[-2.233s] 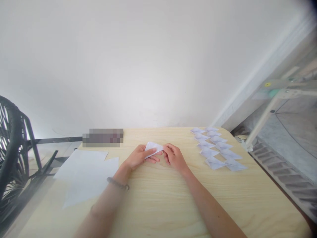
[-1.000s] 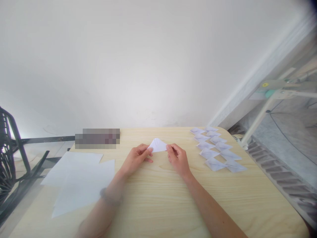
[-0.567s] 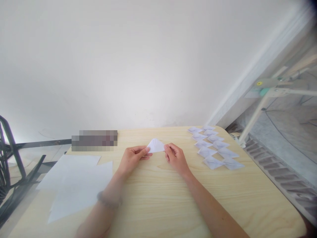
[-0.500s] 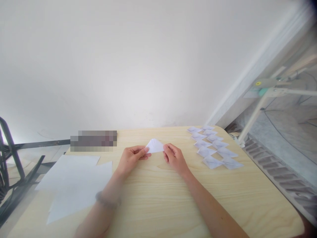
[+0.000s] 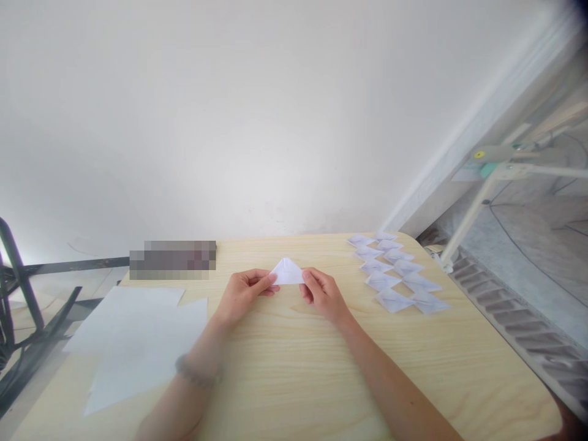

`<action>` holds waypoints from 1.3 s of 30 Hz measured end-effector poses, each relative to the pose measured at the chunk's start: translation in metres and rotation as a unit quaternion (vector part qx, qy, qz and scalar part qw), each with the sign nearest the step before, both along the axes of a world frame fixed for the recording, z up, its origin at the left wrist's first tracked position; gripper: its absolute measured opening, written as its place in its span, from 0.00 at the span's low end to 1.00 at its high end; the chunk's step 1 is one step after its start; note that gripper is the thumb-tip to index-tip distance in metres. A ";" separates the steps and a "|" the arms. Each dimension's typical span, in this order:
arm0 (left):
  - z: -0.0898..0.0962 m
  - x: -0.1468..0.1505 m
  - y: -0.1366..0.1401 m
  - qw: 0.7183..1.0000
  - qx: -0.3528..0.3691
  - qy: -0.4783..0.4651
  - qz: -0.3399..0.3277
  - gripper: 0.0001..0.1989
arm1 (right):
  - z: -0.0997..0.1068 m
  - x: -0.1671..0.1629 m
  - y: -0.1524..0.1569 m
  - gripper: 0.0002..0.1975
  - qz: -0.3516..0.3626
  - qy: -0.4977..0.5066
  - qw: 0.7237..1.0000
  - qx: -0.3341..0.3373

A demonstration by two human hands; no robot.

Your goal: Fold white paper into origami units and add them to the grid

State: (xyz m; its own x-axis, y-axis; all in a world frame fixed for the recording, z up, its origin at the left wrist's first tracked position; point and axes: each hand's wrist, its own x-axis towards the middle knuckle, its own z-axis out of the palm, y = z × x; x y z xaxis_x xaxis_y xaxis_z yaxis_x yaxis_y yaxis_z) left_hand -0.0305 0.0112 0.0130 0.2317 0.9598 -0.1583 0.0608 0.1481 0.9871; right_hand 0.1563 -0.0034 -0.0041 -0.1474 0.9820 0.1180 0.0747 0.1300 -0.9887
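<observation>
A small white folded paper (image 5: 287,273), triangular with its point facing away from me, is stretched between my hands above the middle of the table. My left hand (image 5: 250,291) pinches its left corner between thumb and fingers. The right corner is gripped the same way by my right hand (image 5: 324,289). A vertical crease or flap edge shows near the paper's peak. To the right, several folded white paper pieces (image 5: 394,300) of pointed diamond shape lie in two columns.
White paper sheets (image 5: 142,337) lie overlapping on the left of the wooden table (image 5: 285,380). A blurred-out dark object (image 5: 172,260) sits at the back left edge. Behind the table rises a white wall (image 5: 275,122); black metal legs (image 5: 22,288) stand at far left.
The folded paper has shifted down slightly and its peak looks sharper. My right hand has moved a little; both hands keep hold of the corners.
</observation>
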 end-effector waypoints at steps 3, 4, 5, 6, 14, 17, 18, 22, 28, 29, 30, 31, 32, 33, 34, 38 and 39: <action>0.001 0.000 0.000 1.000 -0.002 0.010 0.000 0.13 | 0.000 0.000 0.001 0.14 -0.009 0.005 1.000 0.005; 0.002 0.000 0.000 1.000 -0.002 0.013 0.000 0.14 | 0.000 0.000 0.001 0.13 -0.013 0.008 1.000 0.004; 0.002 0.001 0.000 1.000 -0.001 0.014 0.000 0.14 | 0.000 0.000 0.001 0.13 -0.017 0.011 1.000 0.000; 0.002 0.001 0.000 1.000 0.000 0.016 -0.001 0.14 | -0.001 -0.001 0.002 0.13 -0.020 0.016 1.000 -0.006; -0.001 0.000 0.000 1.000 0.006 0.020 -0.008 0.15 | -0.002 0.000 0.002 0.14 -0.016 0.015 0.999 -0.032; -0.003 0.000 0.001 1.000 0.013 0.021 -0.009 0.16 | -0.003 0.000 0.002 0.15 -0.029 -0.013 0.999 -0.024; -0.004 0.001 0.001 1.000 0.017 0.024 -0.007 0.16 | -0.003 0.000 0.002 0.15 -0.034 -0.023 0.999 -0.021; -0.005 0.001 0.001 0.999 0.029 0.035 0.011 0.15 | -0.004 -0.001 0.002 0.16 -0.043 -0.046 0.998 -0.012; -0.005 0.001 0.001 0.999 0.019 0.033 0.025 0.16 | -0.005 -0.001 0.003 0.17 -0.021 0.005 0.999 -0.041; -0.005 0.001 0.001 0.999 0.017 0.032 0.026 0.16 | -0.005 -0.001 0.004 0.18 -0.018 0.014 0.999 -0.042; -0.005 0.001 0.001 0.999 0.014 0.033 0.026 0.17 | -0.005 -0.001 0.004 0.18 -0.017 0.020 0.999 -0.040; -0.004 0.000 0.001 0.999 0.012 0.035 0.026 0.17 | -0.005 -0.001 0.004 0.18 -0.015 0.020 0.999 -0.037; -0.004 0.000 0.001 0.999 0.010 0.037 0.026 0.17 | -0.005 -0.001 0.004 0.18 -0.014 0.017 0.999 -0.034; -0.004 0.000 0.001 0.999 0.008 0.039 0.025 0.17 | -0.005 -0.001 0.004 0.18 -0.014 0.011 0.999 -0.031; -0.003 0.000 0.001 0.999 0.006 0.040 0.022 0.18 | -0.005 -0.001 0.004 0.18 -0.016 0.004 0.999 -0.029; -0.001 0.000 0.001 0.999 0.002 0.040 0.002 0.18 | -0.005 -0.001 0.004 0.17 -0.038 -0.015 0.999 -0.019; 0.000 0.000 0.001 0.999 0.002 0.041 -0.001 0.19 | -0.005 -0.001 0.003 0.17 -0.041 -0.017 0.999 -0.017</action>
State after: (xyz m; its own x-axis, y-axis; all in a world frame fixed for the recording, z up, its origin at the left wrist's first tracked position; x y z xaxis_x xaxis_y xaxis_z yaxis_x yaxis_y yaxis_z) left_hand -0.0304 0.0119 0.0129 0.2194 0.9603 -0.1722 0.1412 0.1434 0.9795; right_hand 0.1550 0.0001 -0.0095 -0.0704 0.9943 0.0802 0.1168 0.0880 -0.9892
